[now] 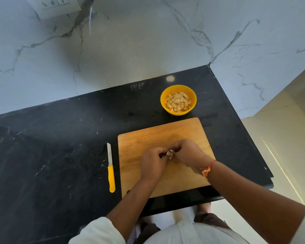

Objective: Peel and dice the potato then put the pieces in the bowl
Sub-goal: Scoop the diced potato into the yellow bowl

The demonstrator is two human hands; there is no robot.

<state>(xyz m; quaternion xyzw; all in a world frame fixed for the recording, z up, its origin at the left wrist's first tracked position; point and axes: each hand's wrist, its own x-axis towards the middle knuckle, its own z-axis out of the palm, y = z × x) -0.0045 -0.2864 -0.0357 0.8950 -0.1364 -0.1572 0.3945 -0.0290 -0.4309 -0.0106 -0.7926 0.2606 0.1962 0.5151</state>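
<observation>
- The left hand [153, 162] and the right hand [188, 154] are meeting fingertip to fingertip, low over the cutting board [148, 134], which is lying directly under both of them.
- Both hands are curling their fingers round a small cluster of pale potato pieces [170, 153], which is sitting pinched between the two sets of fingers.
- The yellow bowl [163, 101] is standing beyond the hands, off the far edge of the board and well apart from the fingers; diced potato [178, 102] is filling its bottom.
- The yellow-handled knife [111, 169] is lying to the outside of the left hand, just off the board's left edge on the black countertop [60, 138], with its blade pointing away from the person.
- A red and yellow thread bracelet [208, 169] is hanging round the right wrist.
</observation>
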